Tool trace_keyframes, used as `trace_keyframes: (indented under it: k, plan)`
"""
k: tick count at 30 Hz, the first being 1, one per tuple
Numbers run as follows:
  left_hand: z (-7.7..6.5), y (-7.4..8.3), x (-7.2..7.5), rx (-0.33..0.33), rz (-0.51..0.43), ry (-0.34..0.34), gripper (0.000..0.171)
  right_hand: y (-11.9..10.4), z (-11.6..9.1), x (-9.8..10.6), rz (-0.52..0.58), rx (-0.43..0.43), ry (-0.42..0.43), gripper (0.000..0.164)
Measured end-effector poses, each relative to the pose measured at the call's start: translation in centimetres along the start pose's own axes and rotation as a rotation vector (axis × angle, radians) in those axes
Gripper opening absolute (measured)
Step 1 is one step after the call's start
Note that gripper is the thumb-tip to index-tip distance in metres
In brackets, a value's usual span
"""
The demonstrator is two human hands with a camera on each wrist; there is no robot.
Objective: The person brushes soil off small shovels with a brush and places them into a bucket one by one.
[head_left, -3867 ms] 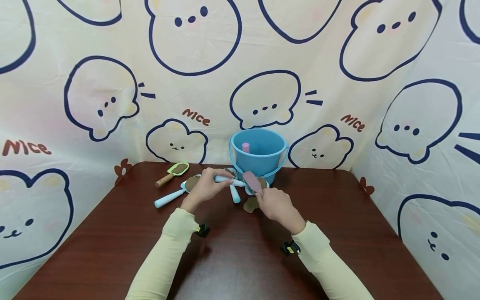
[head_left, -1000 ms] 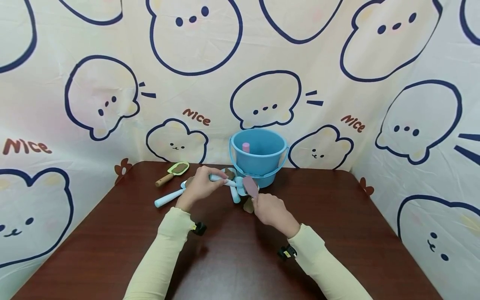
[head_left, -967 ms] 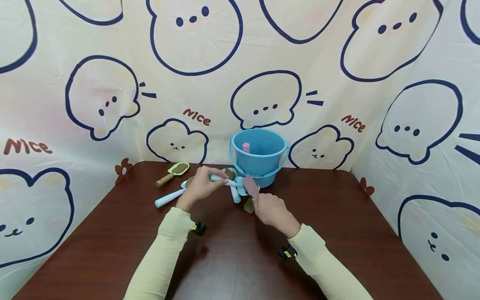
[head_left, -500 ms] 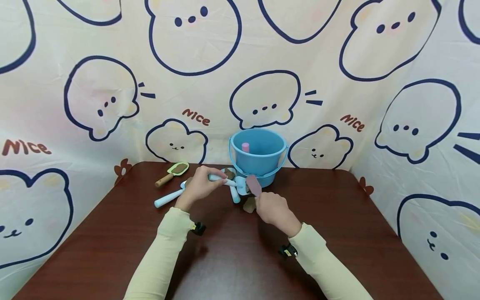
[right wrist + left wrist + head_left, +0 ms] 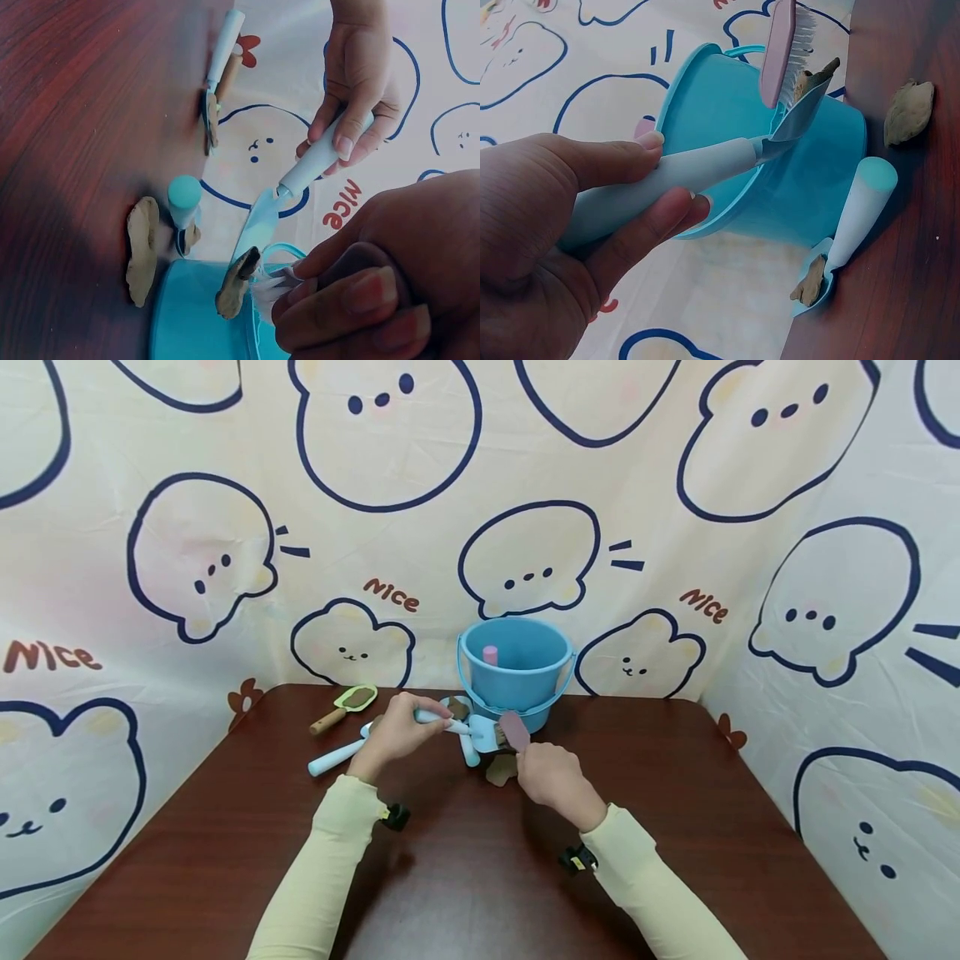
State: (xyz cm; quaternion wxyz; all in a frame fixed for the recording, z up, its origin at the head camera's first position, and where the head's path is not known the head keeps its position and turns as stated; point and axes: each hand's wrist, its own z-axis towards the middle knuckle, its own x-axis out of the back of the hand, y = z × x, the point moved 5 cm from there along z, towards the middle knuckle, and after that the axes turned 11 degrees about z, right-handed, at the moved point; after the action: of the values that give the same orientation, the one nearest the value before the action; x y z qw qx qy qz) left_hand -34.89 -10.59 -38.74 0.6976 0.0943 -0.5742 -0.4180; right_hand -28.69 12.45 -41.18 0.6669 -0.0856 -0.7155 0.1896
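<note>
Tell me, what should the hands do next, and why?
Maybe the right hand should sweep the pink brush away from the left hand, because the bristles are right at the brown lump on the blue shovel the left hand grips.

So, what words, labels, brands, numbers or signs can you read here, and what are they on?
"Nice": cloth, far left in the head view.
"Nice": cloth, left of the bucket.
"Nice": cloth, right of the bucket.
Red marks in the left wrist view: too blurred or cut off.
Wrist cameras: too small to read.
Bucket, scoops, brush: none seen.
</note>
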Motion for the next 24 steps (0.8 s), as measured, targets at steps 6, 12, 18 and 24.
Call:
trace_keyframes:
  k: [6, 12, 18, 24]
  plan:
    - [-0.1, 0.0, 0.4, 0.019, 0.018, 0.016, 0.013, 0.6, 0.0, 0.4, -0.022, -0.003, -0.001, 0.043]
    - [-0.1, 0.0, 0.5, 0.011, 0.017, 0.028, 0.013, 0.5, 0.0, 0.9, 0.079, 0.030, 0.038, 0.044]
    - [-0.1, 0.1, 0.3, -0.007, 0.004, 0.034, 0.012, -0.9, 0.0, 0.2, 0.302, 0.110, 0.030, 0.042]
    - [0.0, 0.5, 0.0, -0.044, 0.000, 0.051, 0.011, -1.5, 0.5, -1.6, 0.395, 0.130, -0.030, 0.040]
